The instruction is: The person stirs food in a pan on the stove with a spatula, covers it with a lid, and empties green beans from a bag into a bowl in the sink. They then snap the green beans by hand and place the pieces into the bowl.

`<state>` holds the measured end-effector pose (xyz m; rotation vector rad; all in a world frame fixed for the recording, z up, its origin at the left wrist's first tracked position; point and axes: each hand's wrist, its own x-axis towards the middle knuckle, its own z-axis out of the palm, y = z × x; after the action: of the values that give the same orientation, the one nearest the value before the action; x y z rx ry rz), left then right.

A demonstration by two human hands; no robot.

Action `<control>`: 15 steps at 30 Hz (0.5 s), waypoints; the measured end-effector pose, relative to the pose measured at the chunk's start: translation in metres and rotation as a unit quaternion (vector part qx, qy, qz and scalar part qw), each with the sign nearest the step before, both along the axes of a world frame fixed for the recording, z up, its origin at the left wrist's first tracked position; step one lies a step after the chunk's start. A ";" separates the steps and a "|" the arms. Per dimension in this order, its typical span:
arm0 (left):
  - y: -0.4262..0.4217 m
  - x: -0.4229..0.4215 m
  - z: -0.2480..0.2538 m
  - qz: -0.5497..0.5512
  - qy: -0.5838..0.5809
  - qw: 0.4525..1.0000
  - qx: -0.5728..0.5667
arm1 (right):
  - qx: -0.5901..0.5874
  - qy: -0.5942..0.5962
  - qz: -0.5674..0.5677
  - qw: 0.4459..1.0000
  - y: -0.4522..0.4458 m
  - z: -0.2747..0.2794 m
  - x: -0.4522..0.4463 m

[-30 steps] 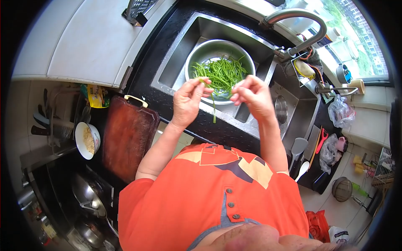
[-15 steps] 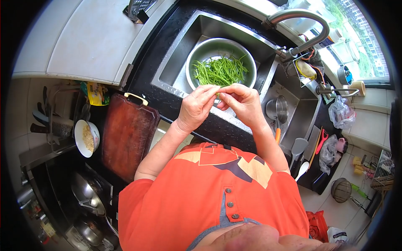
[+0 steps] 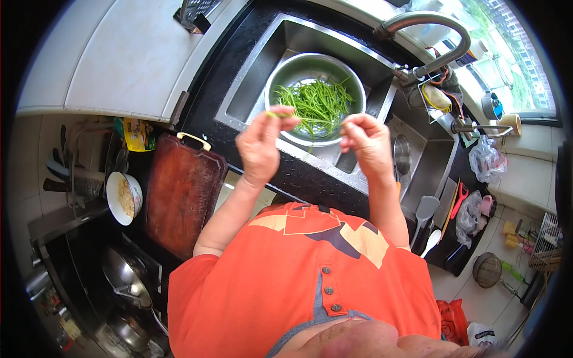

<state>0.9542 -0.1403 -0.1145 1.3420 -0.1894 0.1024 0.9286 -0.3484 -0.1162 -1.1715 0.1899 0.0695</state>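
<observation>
A round steel basin [image 3: 356,77] sits in the left sink bowl [image 3: 245,77], with a heap of thin green stems [image 3: 319,104] inside. My left hand [image 3: 261,143] is over the near-left rim of the basin, fingers closed on a short piece of green stem [image 3: 276,114]. At the near-right rim, my right hand [image 3: 365,138] is pinched, thumb against fingers. Whatever may be between its fingertips is too small and blurred to name. The two hands are apart, both above the sink's front edge.
A faucet [image 3: 430,24] arches over the sink from the back. In the right bowl lies a steel ladle [image 3: 401,154]. Left are a wooden cutting board [image 3: 185,194] and a bowl of chopped pale food [image 3: 125,197]. A grey spatula [image 3: 426,209] and white spoon [image 3: 431,243] lie right.
My hands were together over the basin's near rim. Now they have separated, the left going left with the green stem piece and the right going right.
</observation>
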 end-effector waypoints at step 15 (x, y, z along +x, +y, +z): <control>0.093 0.057 -0.023 0.090 0.144 0.961 -0.217 | 0.141 -0.105 -0.108 0.978 -0.090 -0.005 -0.004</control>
<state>1.0117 -0.0476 -0.1375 0.9185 0.1950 0.0930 0.9246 -0.4383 -0.1217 -0.8620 0.1150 -0.2124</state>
